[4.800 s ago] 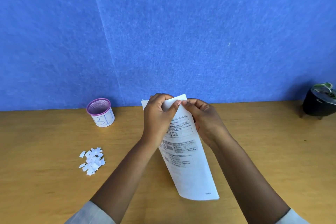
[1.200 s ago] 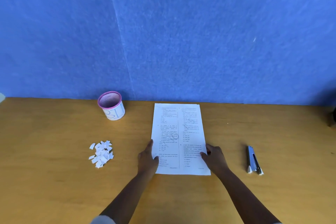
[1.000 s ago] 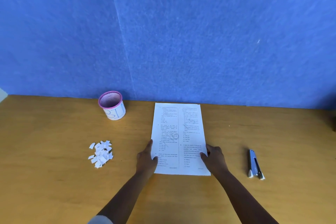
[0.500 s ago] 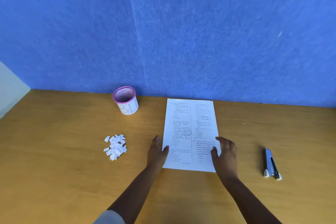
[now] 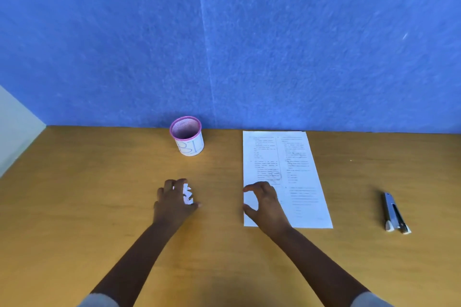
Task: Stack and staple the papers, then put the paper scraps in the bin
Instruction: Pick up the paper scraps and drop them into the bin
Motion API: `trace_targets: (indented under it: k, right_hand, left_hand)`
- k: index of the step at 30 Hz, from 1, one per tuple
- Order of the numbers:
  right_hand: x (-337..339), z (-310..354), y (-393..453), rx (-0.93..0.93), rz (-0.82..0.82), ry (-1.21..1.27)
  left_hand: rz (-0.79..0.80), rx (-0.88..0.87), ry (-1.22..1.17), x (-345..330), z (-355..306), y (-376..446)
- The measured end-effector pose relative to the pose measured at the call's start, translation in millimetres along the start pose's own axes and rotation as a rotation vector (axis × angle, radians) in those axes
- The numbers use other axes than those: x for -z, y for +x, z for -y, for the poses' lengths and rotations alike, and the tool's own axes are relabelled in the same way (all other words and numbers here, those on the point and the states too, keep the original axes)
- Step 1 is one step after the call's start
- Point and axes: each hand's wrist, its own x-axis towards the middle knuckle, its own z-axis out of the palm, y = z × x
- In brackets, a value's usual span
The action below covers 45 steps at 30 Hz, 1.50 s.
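**Hand closes over paper scraps as printed sheets lie flat on the bench**

A person's left hand [image 5: 175, 203] sits over the pile of white paper scraps [image 5: 187, 194] on the wooden bench [image 5: 87, 194], left of its middle, fingers curled down around the pile and thumb stretched along its near side; only a few scraps show between thumb and fingers. Whether the scraps are lifted off the wood cannot be told.

The right hand [image 5: 264, 203] hovers or rests over the near left corner of the printed papers [image 5: 296, 169], fingers loosely bent and thumb spread apart from them, with white page showing in the gap. It holds nothing that can be seen.

The papers lie flat as one squared stack, their far edge against the bench's back edge at the foot of the blue felt wall [image 5: 249, 45], right of the bench's middle. Any staple is too small to make out.

The bin [image 5: 187, 136], a small white cup with a purple rim and blue markings, stands upright at the back edge, beyond the left hand and well apart from it. A stapler [image 5: 395, 213] lies closed toward the bench's right side, well apart from the papers. Pale sleeves [image 5: 369, 300] show at both wrists along the near edge.
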Motion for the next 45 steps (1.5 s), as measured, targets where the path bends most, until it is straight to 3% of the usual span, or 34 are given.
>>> trace_targets:
  k: [2, 6, 9, 12, 22, 27, 34, 45]
  right_hand:
    - [-14, 12, 7, -0.038, 0.076, 0.012]
    - [-49, 39, 20, -0.081, 0.267, -0.055]
    - [-68, 51, 31, -0.082, 0.379, -0.115]
    - [-78, 62, 45, -0.074, 0.415, -0.163]
    - [-96, 104, 75, 0.049, 0.452, -0.176]
    - [-103, 109, 76, 0.040, 0.378, -0.158]
    - [-102, 118, 75, -0.126, 0.290, -0.126]
    - [-66, 133, 113, -0.098, 0.103, -0.011]
  left_hand:
    - [-0.004, 0.022, 0.000, 6, 17, -1]
    - [0.058, 0.049, 0.225, 15, 47, 4]
    - [0.155, 0.082, 0.172, 18, 58, 15]
    - [0.252, 0.023, 0.061, 15, 60, 26]
    - [0.245, -0.142, -0.089, 11, 55, 35]
    - [0.191, -0.153, -0.138, 14, 52, 37]
    - [0.143, -0.199, -0.071, 19, 47, 40]
    - [0.007, -0.330, -0.146, 58, 13, 67]
